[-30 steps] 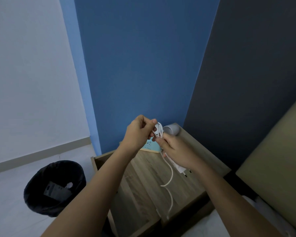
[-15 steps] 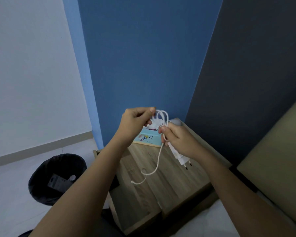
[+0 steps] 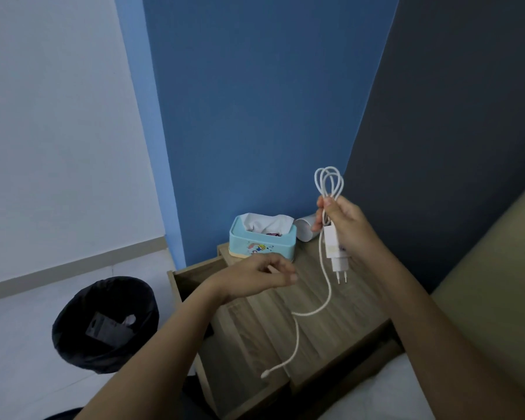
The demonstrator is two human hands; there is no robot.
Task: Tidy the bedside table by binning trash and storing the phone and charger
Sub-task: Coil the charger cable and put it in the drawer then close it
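My right hand (image 3: 347, 227) is raised above the wooden bedside table (image 3: 331, 334) and grips a white charger (image 3: 334, 248) with its plug pins pointing down. Loops of its white cable (image 3: 328, 181) stick up out of the fist. The loose end hangs down and trails over the tabletop to its tip near the front edge. My left hand (image 3: 256, 277) hovers lower, over the table's left part, fingers loosely curled and holding nothing. No phone is in view.
A light blue tissue box (image 3: 261, 242) stands at the back of the table, with a white cup (image 3: 305, 228) lying beside it. An open drawer (image 3: 191, 274) juts out on the left. A black-lined bin (image 3: 105, 324) with trash inside stands on the floor. A bed edge (image 3: 491, 283) is at right.
My left hand let go of the cable loops and dropped down over the table. My right hand lifted the charger higher, and the cable's free end now hangs longer.
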